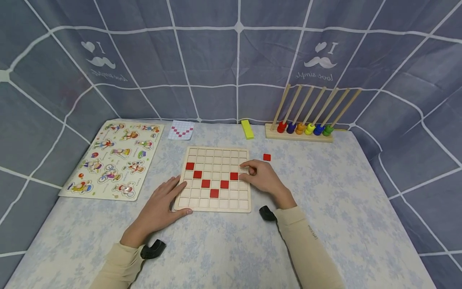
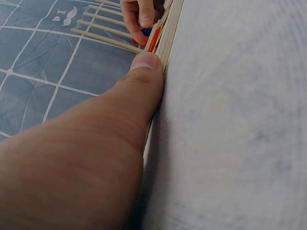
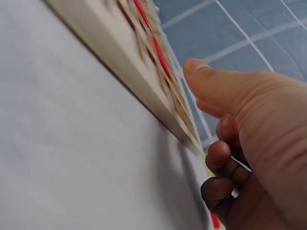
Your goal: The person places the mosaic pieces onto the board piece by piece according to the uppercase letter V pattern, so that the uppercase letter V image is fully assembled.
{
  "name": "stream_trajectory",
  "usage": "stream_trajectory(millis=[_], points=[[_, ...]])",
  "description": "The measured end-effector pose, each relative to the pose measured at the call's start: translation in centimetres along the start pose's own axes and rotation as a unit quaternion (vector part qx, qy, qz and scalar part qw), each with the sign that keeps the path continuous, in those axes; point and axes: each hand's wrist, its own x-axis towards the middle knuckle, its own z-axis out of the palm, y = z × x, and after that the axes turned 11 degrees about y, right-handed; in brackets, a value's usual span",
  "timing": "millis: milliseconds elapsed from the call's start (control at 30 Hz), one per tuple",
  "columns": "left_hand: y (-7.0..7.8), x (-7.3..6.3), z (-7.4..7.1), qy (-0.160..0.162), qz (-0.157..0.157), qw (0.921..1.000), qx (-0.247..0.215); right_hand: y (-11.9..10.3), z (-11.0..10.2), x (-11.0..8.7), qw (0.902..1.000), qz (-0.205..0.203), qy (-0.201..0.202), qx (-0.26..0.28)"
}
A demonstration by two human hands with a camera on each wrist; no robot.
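A wooden grid board (image 1: pixel 216 208) lies on the table with several red square tiles (image 1: pixel 214 193) set in its cells in a V shape. My left hand (image 1: pixel 164 204) rests at the board's left front corner, fingers extended along the left side and thumb at the front edge. Over the board's right side is my right hand (image 1: pixel 265 176), its thumb and index finger apart with nothing between them. Those fingertips are close to the rightmost red tile (image 1: pixel 234 176). In the right wrist view the thumb (image 3: pixel 216 81) is extended and the other fingers are bent.
One loose red tile (image 1: pixel 267 157) lies right of the board. Behind are a pattern card (image 1: pixel 181 130), a yellow block (image 1: pixel 247 129) and a wooden peg stand (image 1: pixel 299 137) with coloured beads. A picture puzzle board (image 1: pixel 115 162) lies at the left. Grey curtains (image 1: pixel 216 60) enclose the table.
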Motion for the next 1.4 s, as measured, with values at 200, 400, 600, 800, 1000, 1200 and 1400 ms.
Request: stream_trajectory(millis=[200, 400, 600, 800, 1000, 1200, 1400], points=[[0.0, 0.2, -0.1, -0.002, -0.002, 1.0, 0.002, 2.1, -2.6, 0.9, 0.9983, 0.035, 0.043, -0.017], [0.1, -0.2, -0.2, 0.002, -0.006, 1.0, -0.004, 4.5, -5.4, 2.2, 0.995, 0.055, 0.055, -0.063], [0.1, -0.4, 0.0, 0.001, -0.009, 1.0, -0.002, 6.2, -6.4, 2.4, 0.9937, 0.084, 0.033, -0.067], [0.1, -0.2, 0.0, 0.003, -0.005, 1.0, -0.005, 6.9, -6.1, 2.5, 0.9941, 0.083, 0.04, -0.057], [0.1, -0.2, 0.0, 0.001, -0.006, 1.0, -0.005, 7.0, -6.0, 2.4, 0.9928, 0.093, 0.043, -0.062], [0.0, -0.2, 0.2, -0.001, -0.002, 1.0, -0.006, 7.1, -5.8, 2.3, 0.9905, 0.112, 0.05, -0.062], [0.0, -0.2, 0.0, 0.005, -0.003, 1.0, -0.007, 7.2, -5.5, 2.5, 0.9911, 0.093, 0.058, -0.075]])
